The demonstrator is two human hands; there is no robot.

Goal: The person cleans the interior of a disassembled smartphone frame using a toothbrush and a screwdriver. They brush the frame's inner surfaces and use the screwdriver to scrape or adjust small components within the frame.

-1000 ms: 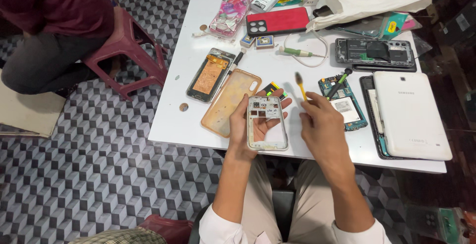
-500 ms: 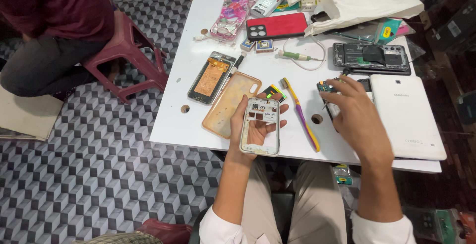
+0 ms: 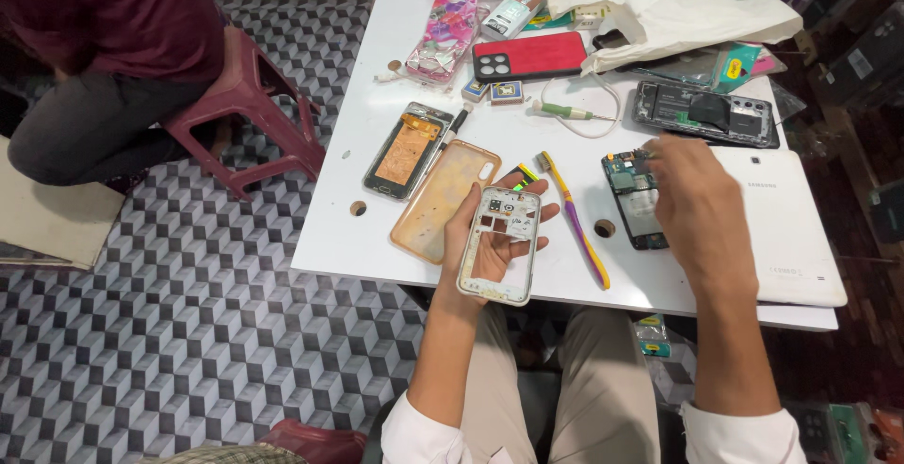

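The table [image 3: 377, 238] is white; the phone frame [image 3: 499, 245] is silver; the toothbrush [image 3: 574, 219] is yellow and purple. The stool [image 3: 254, 111] is dark pink; the floor [image 3: 169, 332] has grey, black and white cubes.

Hidden and cut-off items, white table [image 3: 377, 238]

Right hand [image 3: 697, 210] covers the right edge of the circuit board [image 3: 633, 202]; its fingertips and any tool there cannot be made out. Left hand [image 3: 490, 238] palm lies behind the phone frame [image 3: 499, 245]. Far-edge clutter, the seated person [image 3: 104, 59] and the near-right-corner tablet [image 3: 782, 228] are partly cropped or covered.
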